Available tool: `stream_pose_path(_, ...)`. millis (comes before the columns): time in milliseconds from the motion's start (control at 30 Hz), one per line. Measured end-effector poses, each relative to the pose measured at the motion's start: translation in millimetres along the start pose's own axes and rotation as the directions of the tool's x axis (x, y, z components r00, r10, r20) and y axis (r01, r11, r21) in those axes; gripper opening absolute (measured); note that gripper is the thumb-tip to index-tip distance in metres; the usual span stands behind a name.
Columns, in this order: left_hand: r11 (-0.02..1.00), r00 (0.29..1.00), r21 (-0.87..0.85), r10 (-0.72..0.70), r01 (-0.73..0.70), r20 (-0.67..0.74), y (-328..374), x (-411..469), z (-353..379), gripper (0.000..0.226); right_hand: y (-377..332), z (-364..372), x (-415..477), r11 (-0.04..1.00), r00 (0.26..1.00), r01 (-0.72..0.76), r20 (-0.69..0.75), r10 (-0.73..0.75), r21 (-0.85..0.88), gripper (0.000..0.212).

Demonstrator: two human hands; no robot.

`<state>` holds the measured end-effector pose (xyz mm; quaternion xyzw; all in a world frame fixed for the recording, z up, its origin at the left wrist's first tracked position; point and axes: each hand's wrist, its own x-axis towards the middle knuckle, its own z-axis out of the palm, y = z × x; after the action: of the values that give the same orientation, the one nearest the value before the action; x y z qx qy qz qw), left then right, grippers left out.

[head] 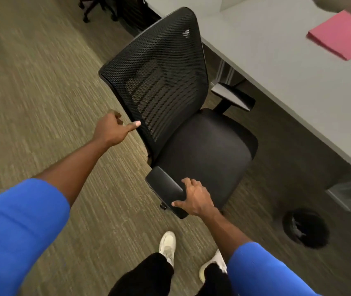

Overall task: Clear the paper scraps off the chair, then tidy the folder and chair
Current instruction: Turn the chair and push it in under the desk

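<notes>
A black mesh-backed office chair [204,150] stands on the carpet beside a grey desk [277,67]. Its seat is bare, with no paper scraps visible on it. My left hand [110,128] is at the left edge of the backrest, thumb pressed on the frame and fingers curled. My right hand [193,198] grips the near armrest [166,189] from its front end. A pink folder [339,35] lies closed on the desk at the upper right.
A small black waste bin [305,227] stands on the floor at the right, under the desk edge. Another chair's wheeled base [97,7] shows at the top. My feet in white shoes [168,244] are just behind the chair. Open carpet lies to the left.
</notes>
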<state>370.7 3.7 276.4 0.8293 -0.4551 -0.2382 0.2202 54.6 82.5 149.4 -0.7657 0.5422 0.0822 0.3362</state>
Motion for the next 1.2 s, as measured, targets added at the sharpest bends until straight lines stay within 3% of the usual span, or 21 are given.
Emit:
stream_pose_path(67,0.991,0.999,-0.125,0.044,-0.046,-0.019,10,12,-6,0.089,-13,7,13,0.998,1.000,0.028,0.010,-0.027,-0.055,0.101)
stream_pose_path(233,0.941,0.987,-0.305,0.114,-0.144,-0.115,28,33,0,0.059,-33,27,34,0.986,0.998,0.041,0.046,-0.034,-0.159,0.106)
stream_pose_path(533,0.953,0.976,-0.237,0.157,-0.189,-0.148,28,47,8,0.041,-28,42,34,0.986,1.000,0.019,0.023,-0.015,-0.163,0.095)
stream_pose_path(767,0.915,0.969,-0.337,0.246,-0.220,0.035,35,41,3,0.035,-16,43,29,0.980,1.000,0.003,0.005,-0.002,-0.198,0.103)
stream_pose_path(1200,0.915,0.961,-0.336,0.266,-0.225,0.081,77,-29,62,0.035,90,16,-19,0.965,0.996,-0.071,0.029,0.081,-0.253,0.096)
